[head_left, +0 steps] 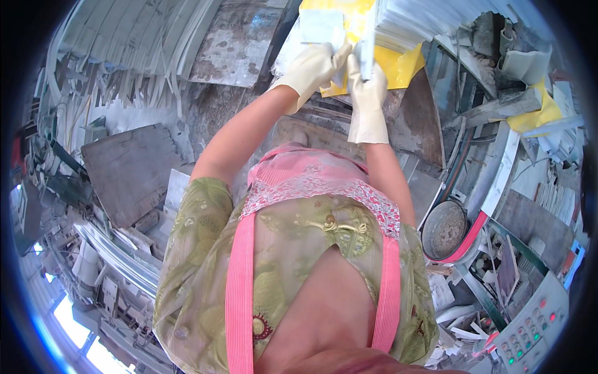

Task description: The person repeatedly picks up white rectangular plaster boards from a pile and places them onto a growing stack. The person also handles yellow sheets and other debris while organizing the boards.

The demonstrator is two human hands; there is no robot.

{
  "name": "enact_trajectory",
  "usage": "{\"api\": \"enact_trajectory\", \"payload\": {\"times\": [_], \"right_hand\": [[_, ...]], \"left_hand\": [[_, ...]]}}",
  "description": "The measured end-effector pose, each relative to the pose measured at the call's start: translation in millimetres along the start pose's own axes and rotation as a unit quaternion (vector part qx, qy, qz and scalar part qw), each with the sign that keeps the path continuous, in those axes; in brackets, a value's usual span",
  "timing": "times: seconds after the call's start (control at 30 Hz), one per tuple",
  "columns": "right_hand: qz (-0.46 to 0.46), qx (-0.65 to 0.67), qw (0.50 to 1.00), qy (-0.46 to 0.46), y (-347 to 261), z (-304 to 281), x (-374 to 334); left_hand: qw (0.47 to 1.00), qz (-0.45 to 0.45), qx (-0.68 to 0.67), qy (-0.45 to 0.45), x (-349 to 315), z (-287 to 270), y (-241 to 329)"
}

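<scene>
Both my hands wear cream rubber gloves and reach out at the top of the view over bright yellow sheeting (397,65). My right hand (369,90) is closed on a thin pale slab (367,53), held upright and seen nearly edge-on. Just left of it, my left hand (311,70) has its fingers drawn together beside a flat pale tile (321,27). Whatever lies between those fingers is hidden. A stack of thin pale slabs (414,25) stands right behind the yellow sheeting.
Long pale strips (134,37) are piled at the upper left, beside a stained board (237,43). At the right are a round pan (444,230), scrap pieces and a control panel with coloured buttons (534,330). A worn board (131,171) leans at the left.
</scene>
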State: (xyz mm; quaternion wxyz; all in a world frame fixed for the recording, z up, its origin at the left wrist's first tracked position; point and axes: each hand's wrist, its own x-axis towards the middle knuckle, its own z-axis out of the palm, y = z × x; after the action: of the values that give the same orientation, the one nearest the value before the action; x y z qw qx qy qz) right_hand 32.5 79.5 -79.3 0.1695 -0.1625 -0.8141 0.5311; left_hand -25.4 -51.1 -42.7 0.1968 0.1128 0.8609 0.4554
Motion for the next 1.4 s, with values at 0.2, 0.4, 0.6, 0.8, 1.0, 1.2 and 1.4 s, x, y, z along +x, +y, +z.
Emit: {"api": "enact_trajectory", "payload": {"times": [0.2, 0.4, 0.6, 0.8, 1.0, 1.2, 1.4], "right_hand": [[0.003, -0.061, 0.966, -0.249, 3, -18, -1], [-0.159, -0.208, 0.957, -0.122, 49, -106, -22], [0.097, -0.178, 0.941, 0.27, 195, -382, -127], [0.106, -0.581, 0.792, 0.155, 223, -542, -205], [0.055, -0.629, 0.768, 0.103, 255, -534, -156], [0.032, -0.558, 0.818, 0.139, 245, -553, -146], [-0.093, -0.662, 0.742, 0.053, 236, -559, -97]], "left_hand": [[0.994, -0.084, 0.022, -0.066, 16, 5, 11], [0.987, -0.088, 0.137, 0.019, 21, 33, 16], [0.996, 0.002, 0.039, 0.077, 35, 44, -11], [0.995, -0.041, 0.008, 0.09, 12, 42, 12], [0.993, -0.064, -0.032, 0.094, -16, 56, 44], [0.991, -0.079, -0.031, 0.106, -18, 64, 60], [0.989, -0.091, -0.042, 0.107, -14, 56, 43]]}}
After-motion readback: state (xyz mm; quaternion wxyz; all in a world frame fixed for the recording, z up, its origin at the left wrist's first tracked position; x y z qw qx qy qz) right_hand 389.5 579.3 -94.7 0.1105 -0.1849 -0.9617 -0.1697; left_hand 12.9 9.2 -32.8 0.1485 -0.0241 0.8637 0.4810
